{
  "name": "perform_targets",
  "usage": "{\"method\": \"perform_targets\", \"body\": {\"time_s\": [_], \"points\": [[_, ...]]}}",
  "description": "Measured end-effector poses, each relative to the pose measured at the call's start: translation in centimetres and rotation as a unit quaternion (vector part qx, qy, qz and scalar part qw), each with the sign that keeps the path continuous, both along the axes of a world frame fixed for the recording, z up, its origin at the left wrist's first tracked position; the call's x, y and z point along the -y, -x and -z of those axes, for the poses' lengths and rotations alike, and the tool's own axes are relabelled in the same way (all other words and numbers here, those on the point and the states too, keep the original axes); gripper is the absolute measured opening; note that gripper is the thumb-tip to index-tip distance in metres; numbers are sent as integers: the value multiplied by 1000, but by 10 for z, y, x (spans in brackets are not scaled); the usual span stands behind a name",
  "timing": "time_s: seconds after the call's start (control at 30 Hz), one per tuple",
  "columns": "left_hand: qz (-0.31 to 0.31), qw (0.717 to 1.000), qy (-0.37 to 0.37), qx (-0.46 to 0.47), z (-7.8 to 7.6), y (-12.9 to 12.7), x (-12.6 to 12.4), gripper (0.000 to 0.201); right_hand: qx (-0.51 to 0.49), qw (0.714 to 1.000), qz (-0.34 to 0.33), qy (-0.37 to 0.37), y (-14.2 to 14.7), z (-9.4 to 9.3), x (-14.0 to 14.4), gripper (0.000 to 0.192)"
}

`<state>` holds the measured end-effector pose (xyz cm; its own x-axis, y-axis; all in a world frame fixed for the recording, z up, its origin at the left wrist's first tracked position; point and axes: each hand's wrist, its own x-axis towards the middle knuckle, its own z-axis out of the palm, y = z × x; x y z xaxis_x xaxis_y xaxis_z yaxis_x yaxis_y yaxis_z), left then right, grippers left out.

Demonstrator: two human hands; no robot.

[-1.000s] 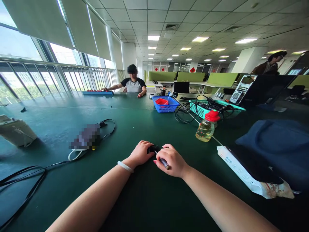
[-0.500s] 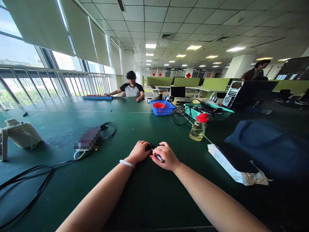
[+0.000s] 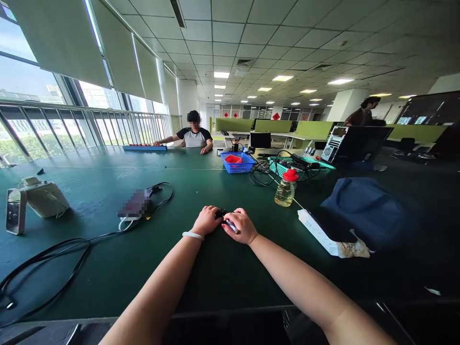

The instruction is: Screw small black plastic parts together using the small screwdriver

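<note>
Red-capped bottle [image 3: 285,188], white box [image 3: 321,234] near right hand [image 3: 240,226].

A long green table [image 3: 215,268] is seen. On it are laid black cables [image 3: 53,258], a white case [image 3: 43,199], a blue basket [image 3: 237,163], a teal basket [image 3: 305,167], a red-capped bottle [image 3: 285,189], a blue bag [image 3: 362,208] and a white packet [image 3: 323,235].

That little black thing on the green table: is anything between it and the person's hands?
Nothing visible. The left hand and right hand both touch the small black object; the right hand also holds a pen-like tool.
</note>
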<state>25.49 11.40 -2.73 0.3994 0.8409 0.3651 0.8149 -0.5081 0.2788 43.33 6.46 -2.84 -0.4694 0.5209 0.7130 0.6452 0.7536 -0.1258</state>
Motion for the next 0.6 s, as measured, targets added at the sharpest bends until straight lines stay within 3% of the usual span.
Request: {"method": "perform_targets", "body": {"time_s": [0.33, 0.6], "points": [[-26, 1000, 2, -5, -1, 6, 8, 33, -47, 998, 41, 4, -12, -3, 0, 23], [-26, 999, 17, -13, -1, 4, 9, 34, -29, 999, 18, 2, -10, -9, 5, 15]]}}
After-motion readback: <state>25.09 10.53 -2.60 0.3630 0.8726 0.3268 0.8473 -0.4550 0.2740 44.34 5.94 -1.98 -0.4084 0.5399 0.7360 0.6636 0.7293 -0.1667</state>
